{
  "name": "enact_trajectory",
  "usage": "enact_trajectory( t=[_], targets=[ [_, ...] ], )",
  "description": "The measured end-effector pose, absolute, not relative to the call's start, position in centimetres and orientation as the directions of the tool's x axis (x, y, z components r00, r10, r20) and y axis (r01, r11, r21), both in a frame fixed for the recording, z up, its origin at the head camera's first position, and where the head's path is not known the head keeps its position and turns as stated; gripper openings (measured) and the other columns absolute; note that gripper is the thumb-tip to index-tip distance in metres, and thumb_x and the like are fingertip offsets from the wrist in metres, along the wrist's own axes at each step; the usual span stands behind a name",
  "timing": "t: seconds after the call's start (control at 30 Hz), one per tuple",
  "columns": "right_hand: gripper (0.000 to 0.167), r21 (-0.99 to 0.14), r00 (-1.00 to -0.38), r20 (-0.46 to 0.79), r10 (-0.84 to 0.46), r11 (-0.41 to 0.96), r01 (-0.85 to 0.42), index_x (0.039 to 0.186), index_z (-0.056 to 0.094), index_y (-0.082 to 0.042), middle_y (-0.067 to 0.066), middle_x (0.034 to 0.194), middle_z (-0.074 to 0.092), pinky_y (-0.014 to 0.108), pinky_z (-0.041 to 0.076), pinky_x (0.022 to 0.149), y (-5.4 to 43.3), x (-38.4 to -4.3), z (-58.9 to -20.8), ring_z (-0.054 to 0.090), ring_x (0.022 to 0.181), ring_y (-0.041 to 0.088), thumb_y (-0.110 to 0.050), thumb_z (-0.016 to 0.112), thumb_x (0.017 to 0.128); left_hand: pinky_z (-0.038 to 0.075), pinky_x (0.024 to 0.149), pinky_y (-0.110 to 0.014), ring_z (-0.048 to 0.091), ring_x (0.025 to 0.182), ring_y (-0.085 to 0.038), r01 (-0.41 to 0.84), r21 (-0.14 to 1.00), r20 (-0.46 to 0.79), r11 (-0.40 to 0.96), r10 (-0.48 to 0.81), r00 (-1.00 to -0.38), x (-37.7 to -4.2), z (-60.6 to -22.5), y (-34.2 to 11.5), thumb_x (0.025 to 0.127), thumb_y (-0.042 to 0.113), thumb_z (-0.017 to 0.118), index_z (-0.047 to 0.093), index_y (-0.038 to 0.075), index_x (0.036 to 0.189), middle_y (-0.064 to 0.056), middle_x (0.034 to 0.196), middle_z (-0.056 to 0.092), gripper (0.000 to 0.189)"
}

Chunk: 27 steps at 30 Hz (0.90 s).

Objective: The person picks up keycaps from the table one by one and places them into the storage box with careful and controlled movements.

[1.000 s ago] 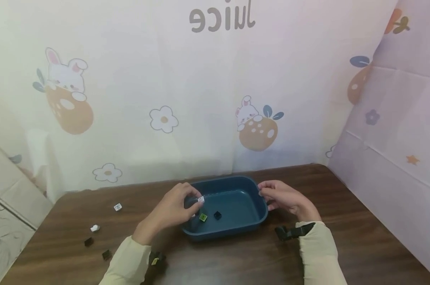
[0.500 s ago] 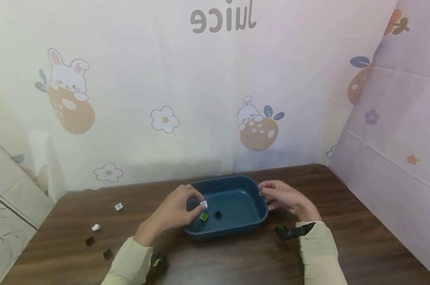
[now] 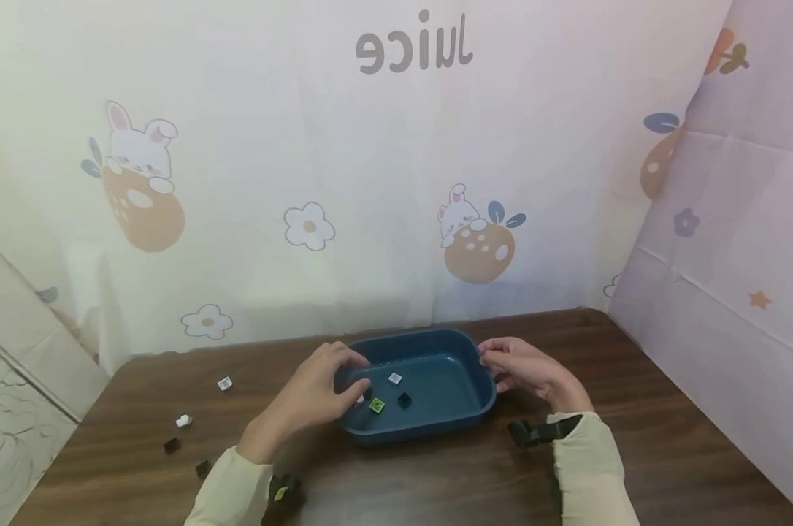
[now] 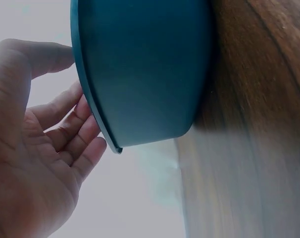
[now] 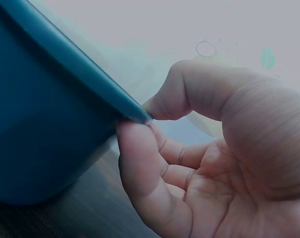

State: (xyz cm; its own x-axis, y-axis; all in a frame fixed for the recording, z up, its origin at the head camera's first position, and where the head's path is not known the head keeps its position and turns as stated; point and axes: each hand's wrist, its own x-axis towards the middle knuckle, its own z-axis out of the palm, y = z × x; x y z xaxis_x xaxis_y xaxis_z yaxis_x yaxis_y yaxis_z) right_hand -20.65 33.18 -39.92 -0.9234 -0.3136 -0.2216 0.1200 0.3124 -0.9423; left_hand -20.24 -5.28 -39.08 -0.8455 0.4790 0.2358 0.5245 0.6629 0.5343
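Note:
A blue rectangular basin (image 3: 436,427) stands on the table. Inside it lie a white keycap-like square piece (image 3: 395,378), a green one (image 3: 377,405) and a black one (image 3: 404,399); another pale piece is partly hidden behind the left thumb. My left hand (image 3: 314,391) hovers over the basin's left rim, thumb and fingers apart and nothing between them. In the left wrist view its fingertips overlap the rim's outer side. My right hand (image 3: 524,369) pinches the basin's right rim between thumb and forefinger, as the right wrist view shows closely.
To the left on the brown wooden table (image 3: 436,482) lie a white piece (image 3: 224,383), a second white piece (image 3: 183,421), a dark piece (image 3: 171,446) and another dark piece (image 3: 203,469) near the left sleeve. A printed curtain (image 3: 370,146) hangs behind the table.
The white square piece has left my left fingers and now lies in the basin. The left thumb and fingers have spread and drawn slightly left. My right hand keeps its grip on the rim.

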Motion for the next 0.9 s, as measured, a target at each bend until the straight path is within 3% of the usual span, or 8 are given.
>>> enact_trajectory(
  t=[0.47,0.7,0.9],
  targets=[
    [0.041,-0.942,-0.921,-0.220,-0.320,0.313,0.116,0.136,0.050,0.012,0.006,0.100,0.068,0.028,0.064,0.070,33.3,-20.8,-40.0,0.069,0.083,0.013,-0.017,0.054,0.107,0.059,0.101,-0.044,0.062,0.116,-0.013,0.515,0.541,0.272,0.665,0.440,-0.856,-20.0,-38.9,-7.3,0.097,0.028,0.076,0.074,0.021,0.122,0.006,0.119,0.070,0.026],
    [0.040,-0.942,-0.918,-0.224,-0.327,0.315,0.117,0.136,0.050,0.011,0.004,0.099,0.067,0.028,0.063,0.070,33.3,-20.8,-40.1,0.068,0.084,0.013,-0.017,0.053,0.108,0.056,0.107,-0.052,0.063,0.123,-0.020,0.483,0.518,0.279,0.706,0.394,-0.875,-20.1,-39.3,-10.2,0.098,0.027,0.076,0.074,0.021,0.120,0.004,0.120,0.071,0.023],
    [0.041,-0.939,-0.919,-0.230,-0.321,0.320,0.124,0.137,0.050,0.011,0.004,0.100,0.068,0.027,0.063,0.070,33.4,-20.8,-40.1,0.068,0.084,0.012,-0.018,0.052,0.108,0.056,0.102,-0.054,0.065,0.119,-0.024,0.488,0.474,0.326,0.733,0.369,-0.870,-19.6,-39.9,-13.3,0.097,0.025,0.077,0.074,0.017,0.118,0.002,0.117,0.073,0.023]
  ],
)
